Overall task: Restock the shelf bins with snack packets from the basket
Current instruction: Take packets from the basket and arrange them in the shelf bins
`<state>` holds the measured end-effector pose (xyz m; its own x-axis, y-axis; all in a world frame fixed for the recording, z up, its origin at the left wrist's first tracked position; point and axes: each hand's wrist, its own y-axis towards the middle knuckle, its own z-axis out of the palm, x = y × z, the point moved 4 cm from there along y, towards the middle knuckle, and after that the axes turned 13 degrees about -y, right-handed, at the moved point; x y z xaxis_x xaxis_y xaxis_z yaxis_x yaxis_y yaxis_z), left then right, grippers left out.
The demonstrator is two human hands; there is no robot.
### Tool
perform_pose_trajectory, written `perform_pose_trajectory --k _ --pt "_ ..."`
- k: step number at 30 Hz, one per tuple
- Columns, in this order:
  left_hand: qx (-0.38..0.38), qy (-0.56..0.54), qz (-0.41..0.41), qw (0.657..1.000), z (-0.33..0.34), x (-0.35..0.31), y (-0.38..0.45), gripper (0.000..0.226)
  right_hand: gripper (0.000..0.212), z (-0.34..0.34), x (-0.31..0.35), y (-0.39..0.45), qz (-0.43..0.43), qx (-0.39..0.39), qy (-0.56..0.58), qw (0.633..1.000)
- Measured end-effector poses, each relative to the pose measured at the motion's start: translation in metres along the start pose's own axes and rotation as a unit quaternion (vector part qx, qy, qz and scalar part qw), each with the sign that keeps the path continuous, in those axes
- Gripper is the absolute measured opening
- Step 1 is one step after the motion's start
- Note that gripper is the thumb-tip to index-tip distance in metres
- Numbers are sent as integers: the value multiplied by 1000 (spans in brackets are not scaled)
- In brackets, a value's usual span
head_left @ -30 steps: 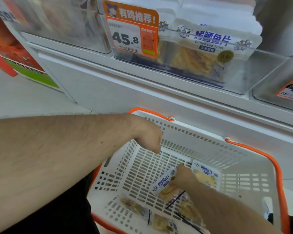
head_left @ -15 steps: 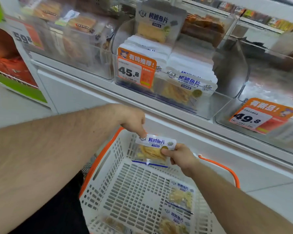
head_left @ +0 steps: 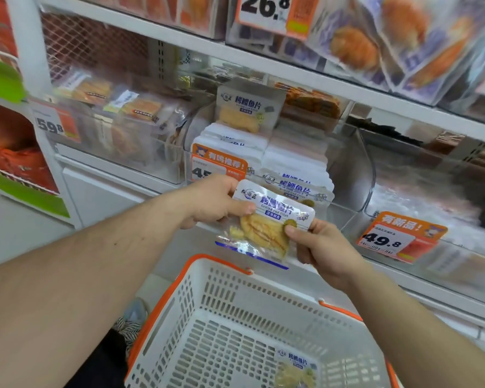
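Above the basket [head_left: 207,292], both hands hold one fish packet [head_left: 266,222] up in the air. The left hand [head_left: 216,201] pinches its top left corner. The right hand [head_left: 319,247] pinches its right edge. The bin [head_left: 345,175], full of the same packets, is just behind it. Another packet [head_left: 296,369] lies in the basket.

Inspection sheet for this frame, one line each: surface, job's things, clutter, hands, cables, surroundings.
Surface: white shelf with clear bins.
Job's things: cod fillet packet held in front of the middle bin, which is stocked with like packets; white basket below holds at least one more packet.
Clutter: nothing seen.
Hands: left hand grips the packet's top left corner; right hand pinches its right edge.
Cables: nothing seen.
Surroundings: price tags 45.8, 49.8 and 59.8.
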<state>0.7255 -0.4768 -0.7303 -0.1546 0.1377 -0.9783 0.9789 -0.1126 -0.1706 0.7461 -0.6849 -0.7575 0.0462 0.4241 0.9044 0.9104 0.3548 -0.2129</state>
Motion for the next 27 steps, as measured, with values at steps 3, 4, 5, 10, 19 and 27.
perform_pose_trajectory --k 3,4,5,10,19,27 --pt "-17 -8 47 999 -2 -12 -5 5 8 -6 20 -3 -12 -2 -23 1000" --pt "-26 -14 65 997 -2 -16 -6 6 11 -8 25 -3 -15 -5 -30 999" --pt "-36 -26 86 995 -1 -20 -8 8 14 -10 30 -4 -18 -8 -37 999" --pt "-167 18 224 960 -17 -38 -7 29 14 -26 65 1 -91 -92 -55 990" --pt "-415 195 194 867 -56 -36 1 47 14 -65 117 24 -180 -289 -174 924" --pt "-399 137 150 894 -55 -10 26 65 14 -64 130 79 -173 -323 -279 888"
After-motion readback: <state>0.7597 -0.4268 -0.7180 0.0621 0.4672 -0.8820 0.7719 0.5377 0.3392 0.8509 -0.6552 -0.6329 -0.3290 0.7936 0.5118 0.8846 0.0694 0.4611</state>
